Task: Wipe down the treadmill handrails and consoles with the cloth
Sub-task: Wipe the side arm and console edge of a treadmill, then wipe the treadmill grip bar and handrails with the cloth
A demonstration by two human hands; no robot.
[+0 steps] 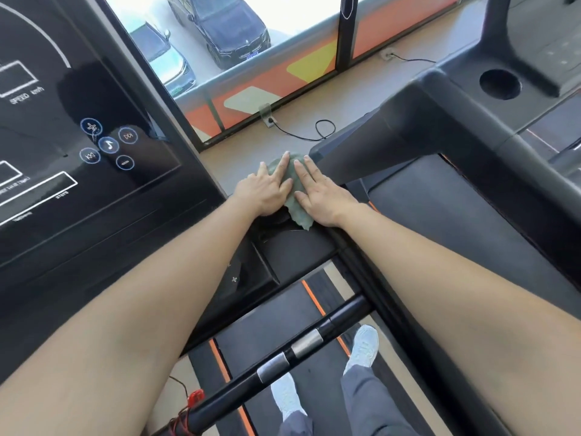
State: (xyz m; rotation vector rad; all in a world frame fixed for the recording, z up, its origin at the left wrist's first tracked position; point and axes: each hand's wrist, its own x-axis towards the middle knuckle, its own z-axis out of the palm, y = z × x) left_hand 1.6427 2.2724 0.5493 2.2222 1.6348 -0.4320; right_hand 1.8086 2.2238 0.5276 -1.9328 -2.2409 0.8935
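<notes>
A pale green cloth [295, 196] lies spread on the right end of the black treadmill console tray [292, 250]. My left hand [267, 190] presses flat on the cloth's left part with straight fingers. My right hand [320, 193] lies flat on its right part, fingers straight and pointing away from me. Most of the cloth is hidden under both hands. The glossy black console screen [78, 146] with white button icons fills the left of the view. A black front handrail [283, 360] with silver sensor plates runs diagonally below my arms.
A second treadmill's dark frame [440, 127] with a round cup holder [500, 84] stands right beside my right hand. Power cables [301, 133] trail on the floor by the window. A red safety clip [195, 396] hangs on the handrail. My shoes [364, 344] stand on the belt.
</notes>
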